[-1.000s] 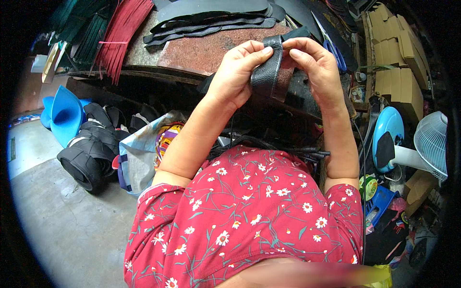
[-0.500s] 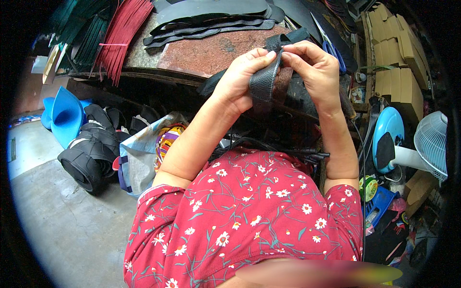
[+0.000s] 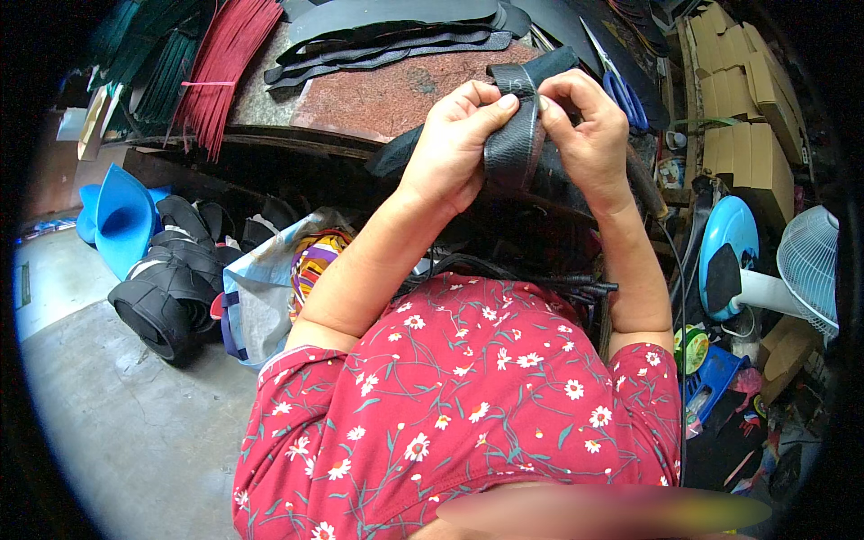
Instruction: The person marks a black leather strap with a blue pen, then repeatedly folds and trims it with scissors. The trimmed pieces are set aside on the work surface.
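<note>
A black grained leather strap piece (image 3: 513, 148) is held up over the near edge of the workbench, bent so that parts of both faces show. Faint pale marks sit near its top. My left hand (image 3: 454, 139) is closed on its left side, with the thumb pressed on the strap's face. On the other side, my right hand (image 3: 589, 135) pinches the strap's right edge between thumb and curled forefinger. Its fingertips are partly hidden by the strap. Scissors with blue handles (image 3: 625, 101) lie just beyond my right hand.
Behind the hands, a reddish-brown slab (image 3: 360, 101) and stacked black cut pieces (image 3: 387, 52) cover the bench. Bundled red strips (image 3: 220, 81) hang at the left. A white-and-blue fan (image 3: 733, 252) and cardboard boxes (image 3: 747, 162) stand right. Black rolled pieces (image 3: 166, 301) and a cloth bag (image 3: 256, 279) are lower left.
The strap has turned and opened out, so its marked upper part now faces me. Both hands have shifted slightly, and my right thumb has moved down along the edge.
</note>
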